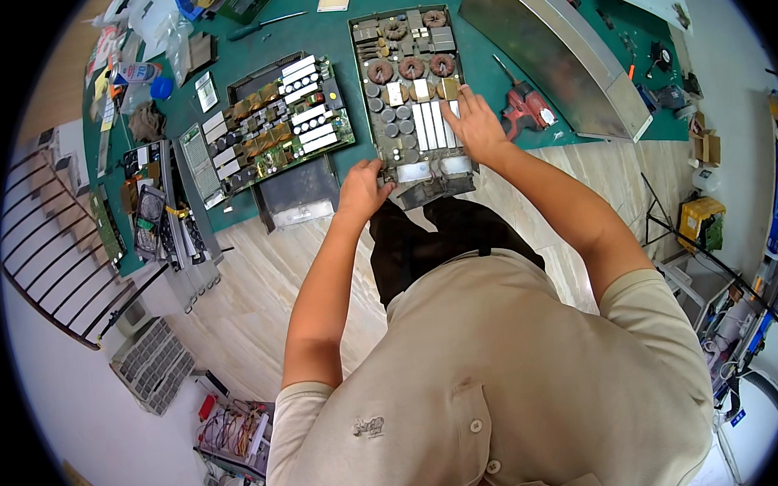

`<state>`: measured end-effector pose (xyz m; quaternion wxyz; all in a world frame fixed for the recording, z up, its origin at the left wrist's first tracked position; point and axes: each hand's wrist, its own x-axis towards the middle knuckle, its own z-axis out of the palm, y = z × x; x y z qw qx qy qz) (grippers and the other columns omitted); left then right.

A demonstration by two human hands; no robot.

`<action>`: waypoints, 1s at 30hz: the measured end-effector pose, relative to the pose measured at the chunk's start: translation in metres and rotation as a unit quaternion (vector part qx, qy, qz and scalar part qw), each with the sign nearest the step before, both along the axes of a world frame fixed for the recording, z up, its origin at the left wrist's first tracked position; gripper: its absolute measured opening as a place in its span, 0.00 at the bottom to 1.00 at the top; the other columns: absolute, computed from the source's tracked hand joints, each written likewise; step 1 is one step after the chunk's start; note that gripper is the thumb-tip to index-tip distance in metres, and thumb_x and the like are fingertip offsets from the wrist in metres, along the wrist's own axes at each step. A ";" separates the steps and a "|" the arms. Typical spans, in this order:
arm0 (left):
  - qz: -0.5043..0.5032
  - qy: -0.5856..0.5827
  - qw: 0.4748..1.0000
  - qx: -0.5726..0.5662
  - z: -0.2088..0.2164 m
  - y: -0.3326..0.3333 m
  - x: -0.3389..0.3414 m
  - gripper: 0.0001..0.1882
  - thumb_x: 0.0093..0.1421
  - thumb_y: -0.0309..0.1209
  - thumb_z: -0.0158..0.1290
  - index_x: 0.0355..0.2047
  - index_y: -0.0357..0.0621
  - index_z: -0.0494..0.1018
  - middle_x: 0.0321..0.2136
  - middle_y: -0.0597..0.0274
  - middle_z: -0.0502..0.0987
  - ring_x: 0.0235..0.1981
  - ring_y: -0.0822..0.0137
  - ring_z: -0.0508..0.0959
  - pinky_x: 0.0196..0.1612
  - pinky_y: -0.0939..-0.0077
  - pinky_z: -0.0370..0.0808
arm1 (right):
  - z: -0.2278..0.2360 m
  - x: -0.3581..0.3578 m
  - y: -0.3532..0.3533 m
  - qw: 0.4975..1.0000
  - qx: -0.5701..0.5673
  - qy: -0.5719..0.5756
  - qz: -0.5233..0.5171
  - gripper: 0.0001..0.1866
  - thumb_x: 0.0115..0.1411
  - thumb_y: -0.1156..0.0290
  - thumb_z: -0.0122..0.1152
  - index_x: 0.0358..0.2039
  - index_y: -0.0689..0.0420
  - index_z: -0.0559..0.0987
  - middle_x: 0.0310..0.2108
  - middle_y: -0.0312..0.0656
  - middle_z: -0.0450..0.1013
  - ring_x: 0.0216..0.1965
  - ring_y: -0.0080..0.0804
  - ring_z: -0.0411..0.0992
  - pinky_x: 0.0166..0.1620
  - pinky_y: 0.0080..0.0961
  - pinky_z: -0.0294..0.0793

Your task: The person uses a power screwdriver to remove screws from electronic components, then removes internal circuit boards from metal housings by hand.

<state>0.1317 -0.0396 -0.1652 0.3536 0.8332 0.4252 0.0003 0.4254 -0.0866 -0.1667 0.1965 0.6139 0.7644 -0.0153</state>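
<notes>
At the near edge of the bench (328, 28), the left hand (362, 190) grips the circuit board (413, 94) corner, fingers curled; the right hand (475, 126) lies flat on it, fingers spread.

The scene is evenly and brightly lit. Glare is seen on the metal cover (563, 53) right of the green mat (328, 33). Edges are bent and darkened by fisheye distortion; focus is kept centrally.

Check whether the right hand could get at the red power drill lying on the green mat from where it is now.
Probably yes. The right hand rests on the circuit board, and the red power drill lies just to its right on the green mat, with only bare mat between them.
</notes>
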 end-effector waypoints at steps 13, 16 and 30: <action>-0.023 -0.059 0.997 0.044 -0.016 0.000 -0.012 0.08 0.64 0.27 0.57 0.42 0.38 0.77 0.35 0.44 0.80 0.39 0.40 0.80 0.42 0.52 0.77 | 0.002 -0.004 -0.001 1.000 -0.004 0.004 -0.013 0.34 0.62 0.66 0.57 0.69 0.58 0.64 0.64 0.67 0.66 0.70 0.61 0.58 0.69 0.48 0.55; -0.036 -0.038 0.997 0.064 -0.019 -0.001 -0.007 0.06 0.65 0.28 0.55 0.37 0.37 0.75 0.33 0.44 0.79 0.39 0.39 0.79 0.42 0.50 0.76 | 0.001 -0.002 0.000 1.000 -0.008 0.008 -0.014 0.36 0.61 0.66 0.58 0.69 0.59 0.64 0.64 0.67 0.66 0.70 0.61 0.58 0.69 0.48 0.56; -0.017 -0.087 0.993 0.073 -0.010 -0.004 -0.010 0.05 0.66 0.27 0.55 0.36 0.37 0.76 0.32 0.45 0.79 0.38 0.41 0.79 0.42 0.51 0.76 | -0.009 0.006 -0.002 0.996 0.010 0.089 -0.027 0.55 0.40 0.67 0.79 0.69 0.60 0.62 0.65 0.69 0.63 0.70 0.63 0.58 0.69 0.47 0.61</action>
